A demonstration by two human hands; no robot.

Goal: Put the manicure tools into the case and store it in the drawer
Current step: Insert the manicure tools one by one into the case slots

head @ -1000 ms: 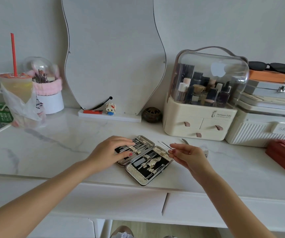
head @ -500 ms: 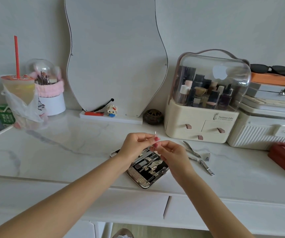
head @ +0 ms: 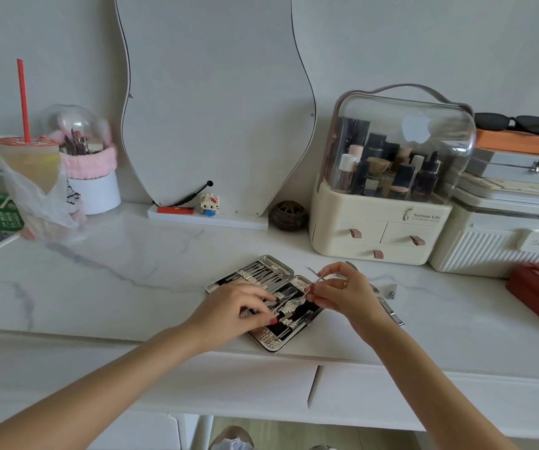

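The manicure case (head: 263,298) lies open flat on the marble tabletop (head: 99,287), near the front edge, both halves showing rows of metal tools under woven straps. The left hand (head: 232,311) rests on the nearer half, its fingers bent down with the tips pressing on the straps and tools; it seems to steady the case rather than grip any single piece, though the fingertips hide what lies under them. The right hand (head: 342,292), at 3 o'clock from the case and just above its right edge, pinches a thin metal tool (head: 315,282) between thumb and forefinger, the other fingers loosely curled. The tool slants, its lower end pointing down toward the near half of the case.

Behind that hand, at 3 o'clock, more loose metal tools (head: 390,311) lie on the tabletop, partly hidden by the wrist. At 1 o'clock stands a cream cosmetics organiser (head: 381,232) with a clear domed lid. At 12 o'clock a wavy mirror (head: 216,102) leans at the wall. At 10 o'clock stands a drink cup (head: 28,164) with a red straw. Below the tabletop, two white drawer fronts (head: 245,381) meet at 6 o'clock.
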